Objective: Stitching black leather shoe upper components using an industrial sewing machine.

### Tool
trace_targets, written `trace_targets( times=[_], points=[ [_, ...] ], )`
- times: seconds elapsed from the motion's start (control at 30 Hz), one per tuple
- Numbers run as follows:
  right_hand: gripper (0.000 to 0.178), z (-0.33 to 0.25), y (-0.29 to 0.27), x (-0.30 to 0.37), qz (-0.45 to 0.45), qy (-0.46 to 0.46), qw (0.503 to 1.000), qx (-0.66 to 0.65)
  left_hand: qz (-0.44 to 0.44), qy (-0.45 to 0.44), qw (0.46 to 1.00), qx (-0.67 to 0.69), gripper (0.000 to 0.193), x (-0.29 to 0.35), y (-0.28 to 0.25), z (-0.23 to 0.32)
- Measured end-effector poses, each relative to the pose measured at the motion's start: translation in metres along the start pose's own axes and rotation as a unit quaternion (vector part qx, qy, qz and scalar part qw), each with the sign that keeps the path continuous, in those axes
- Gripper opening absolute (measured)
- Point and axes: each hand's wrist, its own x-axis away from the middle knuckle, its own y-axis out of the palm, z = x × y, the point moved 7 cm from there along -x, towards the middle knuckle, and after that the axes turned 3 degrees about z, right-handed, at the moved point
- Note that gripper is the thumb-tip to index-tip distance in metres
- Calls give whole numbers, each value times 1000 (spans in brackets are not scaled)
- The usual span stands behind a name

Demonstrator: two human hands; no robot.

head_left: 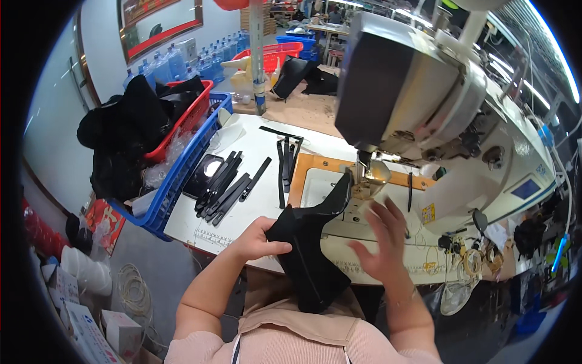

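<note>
A black boot-upper-like piece of material [306,242] hangs off the front edge of the sewing table, its lower end over my lap. One narrow arm of it reaches up to the needle area [365,173] of a large sewing machine [418,97]. My left hand [259,242] grips the piece at its left edge, thumb on top. Just right of the piece, my right hand [385,239] is raised with fingers apart, holding nothing, close to the machine's needle area. Whether the narrow end sits under the presser foot is hard to see.
Black strips [224,191] lie in a pile left on the white tabletop [254,136], beside a dark shiny phone-like object [205,175]. More thin strips [288,161] lie near the machine. A blue crate [159,209] and red basket [185,121] with black pieces stand left.
</note>
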Motion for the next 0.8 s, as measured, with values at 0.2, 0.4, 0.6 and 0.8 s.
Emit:
trace_targets(
  times=[0.2,0.4,0.6,0.8],
  points=[
    [21,-11,64,-60,-214,-124,962,-112,33,66,983,-168,38,-14,-12,16],
    [15,-17,80,-66,-285,-140,944,-90,187,130,941,-249,57,5,-2,35],
    [15,-15,98,-70,-396,-95,912,-49,189,133,967,-107,33,0,-6,27],
    [15,-20,91,-73,-340,-72,933,-95,247,138,936,-209,18,0,-13,32]
  ],
)
